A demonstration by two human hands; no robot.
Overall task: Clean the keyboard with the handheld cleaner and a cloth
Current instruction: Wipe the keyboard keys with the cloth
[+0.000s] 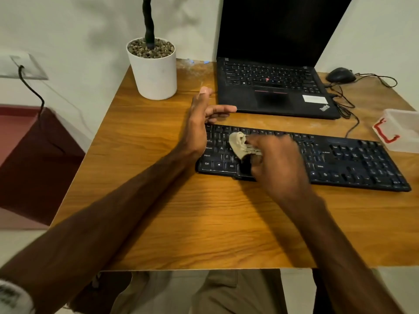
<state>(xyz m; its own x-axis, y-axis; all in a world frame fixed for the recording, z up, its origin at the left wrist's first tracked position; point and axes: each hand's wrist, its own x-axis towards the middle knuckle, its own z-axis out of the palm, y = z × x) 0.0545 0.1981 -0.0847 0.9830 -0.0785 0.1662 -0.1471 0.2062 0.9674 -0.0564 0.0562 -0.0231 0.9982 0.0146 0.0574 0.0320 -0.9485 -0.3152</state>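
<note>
Keyboard [317, 155] on table [204, 223], landmark. Laptop [274, 87] directly behind it; plant pot [154, 69] behind-left; mouse [341, 74] behind-right, beyond laptop; plastic container [401, 130] at its right end. Cloth [240, 145] on its left half.

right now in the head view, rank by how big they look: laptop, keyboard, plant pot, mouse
1. laptop
2. keyboard, long but thin, partly hidden by the hands
3. plant pot
4. mouse, farthest back, so it may look smaller than it is
</note>
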